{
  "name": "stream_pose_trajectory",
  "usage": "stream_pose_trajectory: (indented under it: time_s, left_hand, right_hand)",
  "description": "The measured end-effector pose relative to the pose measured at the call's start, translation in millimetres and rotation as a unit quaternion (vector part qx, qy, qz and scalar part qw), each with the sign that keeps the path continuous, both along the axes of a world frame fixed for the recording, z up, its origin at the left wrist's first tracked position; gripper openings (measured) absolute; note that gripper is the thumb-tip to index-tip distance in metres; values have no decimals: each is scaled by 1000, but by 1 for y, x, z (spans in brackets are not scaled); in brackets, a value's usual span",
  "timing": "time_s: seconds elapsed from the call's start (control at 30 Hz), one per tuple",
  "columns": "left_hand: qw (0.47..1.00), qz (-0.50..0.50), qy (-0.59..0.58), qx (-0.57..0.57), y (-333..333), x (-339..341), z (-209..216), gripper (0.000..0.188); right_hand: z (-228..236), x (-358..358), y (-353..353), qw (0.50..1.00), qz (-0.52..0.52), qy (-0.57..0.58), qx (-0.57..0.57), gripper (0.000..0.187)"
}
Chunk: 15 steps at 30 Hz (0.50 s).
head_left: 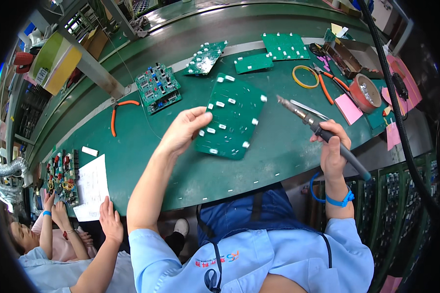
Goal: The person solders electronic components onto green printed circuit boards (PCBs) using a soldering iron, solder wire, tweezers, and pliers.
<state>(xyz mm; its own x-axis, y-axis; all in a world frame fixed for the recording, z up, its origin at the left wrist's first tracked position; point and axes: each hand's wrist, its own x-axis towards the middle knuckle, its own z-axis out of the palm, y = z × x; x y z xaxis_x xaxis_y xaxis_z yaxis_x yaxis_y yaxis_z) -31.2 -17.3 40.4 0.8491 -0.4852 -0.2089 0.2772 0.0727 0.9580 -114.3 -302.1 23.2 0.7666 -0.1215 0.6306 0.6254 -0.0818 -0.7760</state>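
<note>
My left hand (186, 128) pinches the left edge of a green circuit board (234, 117) between thumb and fingers. The board is tilted above the table and carries several small white connectors. In my right hand (333, 146) is a soldering iron (322, 133) with a dark handle, its tip pointing up and left toward the board but apart from it. A slim silver tool, seemingly tweezers (308, 109), lies alongside the iron; I cannot tell whether my right hand also holds it. A blue band (340, 199) circles my right wrist.
Stacked boards (159, 88), orange-handled pliers (114, 117) and more green boards (284, 46) lie beyond my hands. At right are a yellow ring (305, 77), cutters (326, 89), a pink pad (348, 108) and a round container (365, 93). Co-workers' hands (111, 222) are at left. A black cable (393, 97) hangs at right.
</note>
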Motion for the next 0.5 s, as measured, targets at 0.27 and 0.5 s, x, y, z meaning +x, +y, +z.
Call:
stream_pose_trajectory:
  time_s: [0.27, 0.5]
  left_hand:
    - [987, -64, 23, 147, -5, 19, 7, 31]
    - [981, -66, -65, 171, 1, 8, 7, 50]
  right_hand:
    - [-4, -5, 24, 990, 99, 76, 64, 24]
    - [-8, 19, 35, 984, 124, 125, 40, 17]
